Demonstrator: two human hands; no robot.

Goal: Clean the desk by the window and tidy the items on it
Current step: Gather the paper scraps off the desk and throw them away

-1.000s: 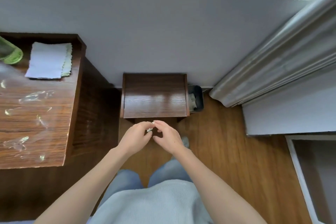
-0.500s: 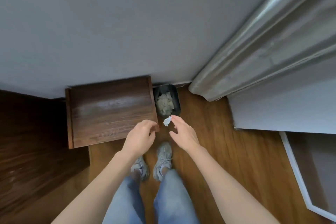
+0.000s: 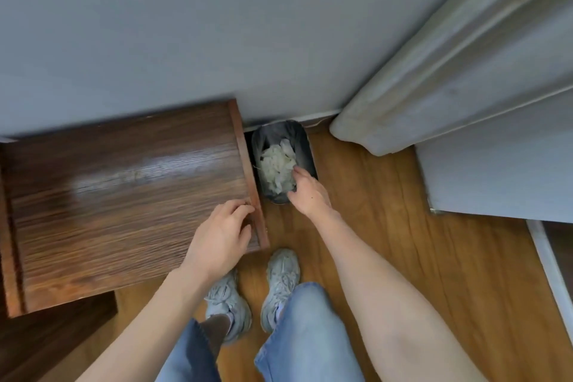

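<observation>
Half a second ago the right hand hung short of the bin with a small white scrap pinched at its fingertips; now it has reached on over the near rim, at centre frame, and its fingers dip into the mouth against the heap of crumpled paper. No separate scrap shows any more, so it has likely been let go or is about to be, though whether these fingers are together or apart I cannot tell, since their tips are hidden among the paper. The left hand has shifted from mid-air to the right edge of the stool, fingers curled loosely over its raised rim and holding nothing, probably as a steadying prop. One bit of rubbish looks dealt with; the worktop by the window is out of frame, so wiping and tidying presumably remain.

The bin sits in a tight slot: the stool's side just beside it on the left, the wall behind it at the top, the curtain hanging down close at upper right. The free way out for the right hand is back toward the lower middle of the frame, over bare wooden floor, past the shoes. The bin looks fairly full, so a loose scrap could slide off the heap
</observation>
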